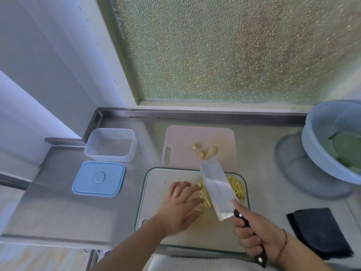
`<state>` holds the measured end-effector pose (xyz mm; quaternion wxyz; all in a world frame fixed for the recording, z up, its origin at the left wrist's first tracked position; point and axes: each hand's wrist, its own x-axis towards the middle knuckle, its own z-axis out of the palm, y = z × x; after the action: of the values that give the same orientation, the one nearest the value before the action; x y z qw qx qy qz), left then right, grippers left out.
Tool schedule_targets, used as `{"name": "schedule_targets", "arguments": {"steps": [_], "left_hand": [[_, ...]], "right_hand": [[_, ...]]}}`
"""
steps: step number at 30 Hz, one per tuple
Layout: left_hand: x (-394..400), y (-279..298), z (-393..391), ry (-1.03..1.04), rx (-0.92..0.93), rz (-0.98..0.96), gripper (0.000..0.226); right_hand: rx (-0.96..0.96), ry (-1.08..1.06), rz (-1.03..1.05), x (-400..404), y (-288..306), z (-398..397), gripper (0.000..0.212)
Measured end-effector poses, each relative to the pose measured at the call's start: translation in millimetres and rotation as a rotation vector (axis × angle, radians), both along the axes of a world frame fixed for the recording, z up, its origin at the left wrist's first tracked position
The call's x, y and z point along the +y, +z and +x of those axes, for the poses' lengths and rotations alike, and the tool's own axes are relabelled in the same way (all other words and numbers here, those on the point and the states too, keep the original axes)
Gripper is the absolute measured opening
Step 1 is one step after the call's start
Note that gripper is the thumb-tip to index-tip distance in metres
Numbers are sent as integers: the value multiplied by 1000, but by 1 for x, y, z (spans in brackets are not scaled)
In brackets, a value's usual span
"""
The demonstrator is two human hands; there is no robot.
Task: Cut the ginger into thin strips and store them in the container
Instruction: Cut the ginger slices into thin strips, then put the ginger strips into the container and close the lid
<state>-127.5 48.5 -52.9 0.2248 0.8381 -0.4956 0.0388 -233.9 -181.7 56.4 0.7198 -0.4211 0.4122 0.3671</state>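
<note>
1. Gripping the black handle of the cleaver (215, 189), the right hand (252, 238) has its fingers clenched round it, and the broad blade lies tilted over the cut ginger.
2. The left hand (180, 207) rests flat on the white cutting board (156, 194), fingers (187, 187) released and spread, their tips just beside the blade.
3. The ginger strips (205, 198) lie in one loose heap on that board, between the left hand and the blade and partly hidden under it.
4. A judgement: gathering looks like the step in hand. With fingertips this close to the edge, a slip of the blade could nick them. Strips lifted on a tilted blade could also slide off onto the bench (64, 208), since the container stands well apart.
5. One blue lid (98, 178) lies on the bench to the left, and one dark cloth (320, 231) to the right.
6. Farther off, one clear container (110, 144) stands open with no strips in it that I can see.
7. One pink cutting board (183, 143) carries three ginger offcuts (205, 150). That makes two boards.
8. One pale blue basin (320, 145) at the right edge holds something green, too blurred to name.
</note>
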Motion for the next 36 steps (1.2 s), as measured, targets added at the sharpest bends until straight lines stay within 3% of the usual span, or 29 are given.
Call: {"name": "schedule_targets", "arguments": {"steps": [3,8,10,13,15,18,21,24,28,36], "left_hand": [[14,-7,6,211,33,-99,6],[36,-3,10,457,119,-93,22],[45,0,11,551,150,-101,21],[56,2,17,636,147,-132,20],[59,4,21,669,149,-139,22],[58,6,27,706,147,-124,17],[51,6,30,765,157,-93,17],[43,8,30,801,170,-74,23],[38,13,31,849,173,-69,24],[79,17,67,965,151,-97,18]], "right_hand": [[-9,106,-108,0,0,0,50],[-142,328,-325,17,2,21,53],[-277,445,-437,21,6,30,55],[-536,746,-767,8,2,46,63],[-635,855,-978,-9,-2,63,52],[-684,901,-1308,-40,-16,96,38],[-601,892,-1547,-74,-44,130,53],[-531,892,-1599,-97,-66,153,56],[-592,840,-1588,-104,-83,164,48],[-576,1090,-1658,-105,-91,161,46]]}}
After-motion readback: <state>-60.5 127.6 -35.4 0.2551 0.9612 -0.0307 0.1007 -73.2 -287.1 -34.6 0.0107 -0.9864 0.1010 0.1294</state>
